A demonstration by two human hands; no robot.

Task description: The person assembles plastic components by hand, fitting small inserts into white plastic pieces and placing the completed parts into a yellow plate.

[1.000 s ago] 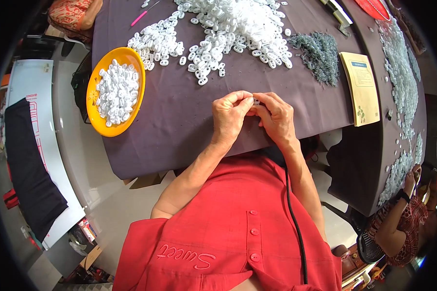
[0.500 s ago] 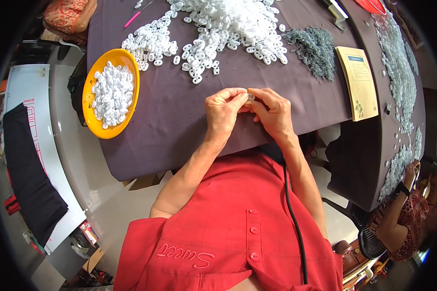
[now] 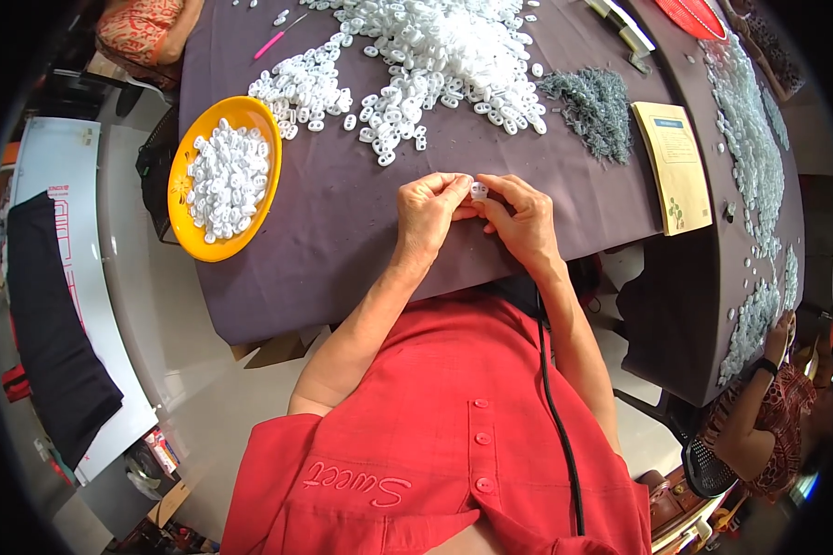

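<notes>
Above the near part of the cloth-covered table, a small white oval plastic piece with two dark holes (image 3: pixel 478 189) is pinched in the fingers of my right hand (image 3: pixel 526 220). My left hand (image 3: pixel 426 218) is closed in a pinch right beside it, thumb against forefinger. Whatever sits between the left fingertips is too small or hidden to name. Beyond both hands spreads a large heap of similar white two-hole pieces (image 3: pixel 463 55). A smaller group of them (image 3: pixel 303 91) lies to its left, and more fill a yellow oval dish (image 3: pixel 270 176).
Right of the heap lies a pile of grey-green thin bits (image 3: pixel 590 111), then a tan booklet (image 3: pixel 673 166). A pink-handled hook tool (image 3: pixel 270 44) rests at the far left. On the right-hand table, another person's hand (image 3: pixel 779 338) is near clear pieces (image 3: pixel 750 148) and a red basket (image 3: pixel 692 17).
My fingertips have parted slightly, so more of the white two-hole piece shows between them. The whole view has shifted a little; the heaps and dish look unchanged.
</notes>
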